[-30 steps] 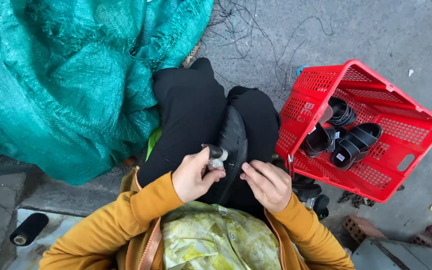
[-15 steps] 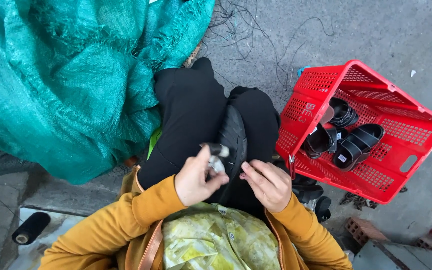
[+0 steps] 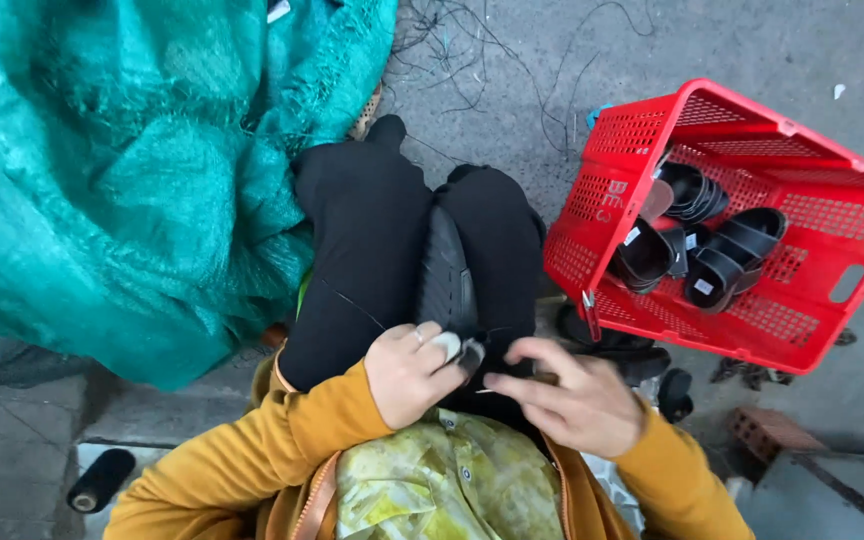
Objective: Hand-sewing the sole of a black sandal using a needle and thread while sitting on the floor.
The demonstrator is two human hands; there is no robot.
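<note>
A black shoe sole point(image 3: 447, 275) lies sole-up between my black-trousered knees. My left hand point(image 3: 410, 370) is closed around its near end, with a pale thimble-like cap on one finger. My right hand point(image 3: 562, 395) rests beside it, fingertips pinched on a thin dark thread point(image 3: 497, 378) at the sole's heel. A fine black thread point(image 3: 352, 302) runs across my left thigh. Both arms wear mustard-yellow sleeves.
A red plastic crate point(image 3: 812, 290) with several black sandals point(image 3: 712, 255) stands tilted at my right. A large teal mesh sack point(image 3: 122, 170) fills the left. A black thread spool point(image 3: 100, 482) lies at lower left. Loose threads litter the concrete, and a brick point(image 3: 767, 432) sits at lower right.
Both hands have shifted slightly down the sole toward my body, with the right fingers pinching closer to the left hand. The sole and crate stay put.
</note>
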